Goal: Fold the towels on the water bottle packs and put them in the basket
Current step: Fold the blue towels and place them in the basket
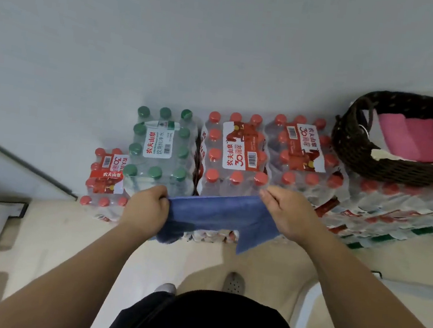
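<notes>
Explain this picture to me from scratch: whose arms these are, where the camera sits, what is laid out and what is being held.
There is no machine here. A person wears a camera on the head, so the single picture looks forward and down along their own bare arms. The left hand and the right hand each grip one end of a blue towel, stretched between them in front of the packs. Ahead, against a pale wall, stand shrink-wrapped water bottle packs, most with red caps, one with green. On the packs at the right sits a dark woven basket with pink cloth already inside. Below you see the person's dark clothing and feet.
</notes>
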{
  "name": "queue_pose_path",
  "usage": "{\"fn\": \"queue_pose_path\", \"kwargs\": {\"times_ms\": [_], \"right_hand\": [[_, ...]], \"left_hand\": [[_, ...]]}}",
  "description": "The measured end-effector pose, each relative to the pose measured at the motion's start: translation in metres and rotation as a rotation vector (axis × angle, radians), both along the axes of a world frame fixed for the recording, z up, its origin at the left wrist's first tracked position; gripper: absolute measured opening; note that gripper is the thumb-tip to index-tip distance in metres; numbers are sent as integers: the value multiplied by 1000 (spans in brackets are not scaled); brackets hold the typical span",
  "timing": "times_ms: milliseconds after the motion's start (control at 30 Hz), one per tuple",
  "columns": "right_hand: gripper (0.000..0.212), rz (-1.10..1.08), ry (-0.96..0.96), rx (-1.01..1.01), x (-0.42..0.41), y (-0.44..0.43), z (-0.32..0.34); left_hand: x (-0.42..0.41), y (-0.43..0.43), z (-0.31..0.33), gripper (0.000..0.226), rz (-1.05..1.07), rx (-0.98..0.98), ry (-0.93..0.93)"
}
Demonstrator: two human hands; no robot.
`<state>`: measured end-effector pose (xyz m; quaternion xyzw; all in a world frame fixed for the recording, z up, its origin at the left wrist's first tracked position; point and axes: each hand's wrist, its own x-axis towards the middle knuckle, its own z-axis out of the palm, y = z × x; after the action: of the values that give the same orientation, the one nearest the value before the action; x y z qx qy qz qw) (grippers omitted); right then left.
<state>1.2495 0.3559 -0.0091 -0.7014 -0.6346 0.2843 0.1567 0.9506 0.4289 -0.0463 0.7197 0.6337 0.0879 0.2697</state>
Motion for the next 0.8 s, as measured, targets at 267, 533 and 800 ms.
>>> {"fn": "queue_pose_path", "kwargs": {"times_ms": [267,533,800], "right_hand": [[36,90,118,-39,80,37,17],[31,129,-269,86,118,91,60],[25,-65,-702,331,127,176,66]], "left_hand": [[34,12,24,2,-41,99,151],[56,48,52,15,383,194,2],[99,169,80,23,132,300,-79]]}}
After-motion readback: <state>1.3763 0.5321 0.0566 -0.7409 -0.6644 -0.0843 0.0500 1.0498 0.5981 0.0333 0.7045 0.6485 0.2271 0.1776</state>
